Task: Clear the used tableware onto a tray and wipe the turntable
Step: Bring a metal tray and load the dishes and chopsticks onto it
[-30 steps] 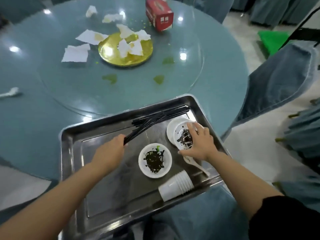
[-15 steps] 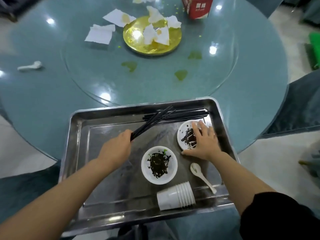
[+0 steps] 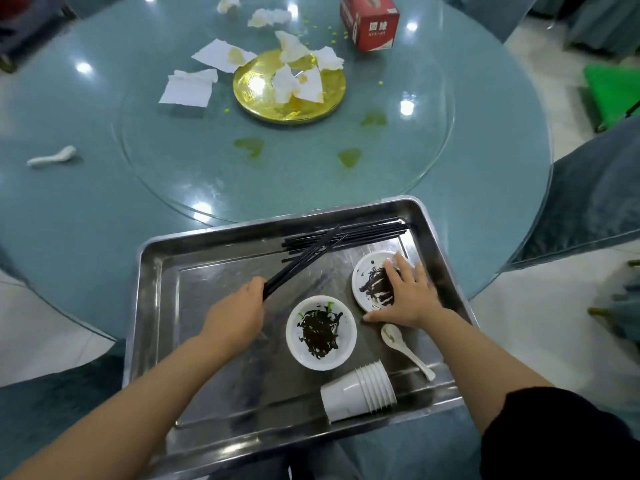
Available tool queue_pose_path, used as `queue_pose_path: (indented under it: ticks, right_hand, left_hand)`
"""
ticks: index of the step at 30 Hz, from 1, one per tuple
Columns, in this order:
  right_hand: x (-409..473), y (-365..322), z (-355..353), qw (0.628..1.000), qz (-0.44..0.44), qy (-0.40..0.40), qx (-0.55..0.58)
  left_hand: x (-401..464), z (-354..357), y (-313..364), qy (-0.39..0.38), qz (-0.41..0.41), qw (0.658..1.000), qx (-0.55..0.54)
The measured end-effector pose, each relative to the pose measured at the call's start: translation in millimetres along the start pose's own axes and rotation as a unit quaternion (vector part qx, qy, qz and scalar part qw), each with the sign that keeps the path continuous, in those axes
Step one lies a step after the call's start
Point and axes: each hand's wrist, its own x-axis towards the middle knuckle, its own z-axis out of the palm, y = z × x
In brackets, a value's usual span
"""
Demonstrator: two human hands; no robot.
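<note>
A steel tray rests on the near table edge. My left hand is closed around black chopsticks, whose tips cross a bundle of more chopsticks at the tray's far side. My right hand lies on a white dish smeared with dark residue. A second dirty dish, a white spoon and stacked white cups lie in the tray. The glass turntable carries a gold plate, crumpled napkins and green spills.
A red tissue box stands at the turntable's far right. A white spoon lies on the table at left. Covered chairs stand to the right, with a green object on the floor beyond.
The view has swung left and tilted, so the tray sits more centred. My right hand still rests on the dish; my left hand keeps the chopsticks angled over the bundle.
</note>
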Motion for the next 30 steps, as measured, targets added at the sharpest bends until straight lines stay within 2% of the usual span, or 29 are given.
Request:
queue_pose_path:
  ticks: [4, 7, 9, 11, 13, 15, 21, 26, 30]
  right_hand:
    - [-9, 1, -7, 0.999, 0.022, 0.018, 0.015]
    - [-20, -12, -18, 0.99, 0.045, 0.124, 0.048]
    - [-29, -27, -28, 0.978, 0.033, 0.17, 0.12]
    - [-38, -45, -35, 0.969, 0.011, 0.132, 0.207]
    - [-46, -61, -38, 0.968, -0.008, 0.077, 0.241]
    - [-51, -74, -41, 0.961, -0.013, 0.066, 0.268]
    - [-60, -113, -67, 0.873, 0.036, 0.051, 0.484]
    - [-60, -136, -77, 0.837, 0.04, 0.058, 0.542]
    - [-52, -151, -74, 0.742, 0.074, 0.07, 0.663]
  left_hand:
    - [0, -2, -9, -0.012, 0.013, 1.0, 0.015]
    - [3, -5, -13, -0.013, 0.033, 0.999, 0.003]
    - [7, -10, -12, -0.009, 0.053, 0.998, 0.011]
    - [11, -17, -9, -0.006, 0.073, 0.997, 0.012]
    - [17, -24, -5, -0.001, 0.095, 0.995, 0.009]
    - [25, -31, 1, -0.003, 0.115, 0.993, 0.006]
    - [42, -42, 23, -0.008, 0.155, 0.988, -0.012]
    - [48, -43, 33, 0.002, 0.171, 0.985, 0.001]
    - [49, -40, 39, -0.009, 0.199, 0.98, -0.021]
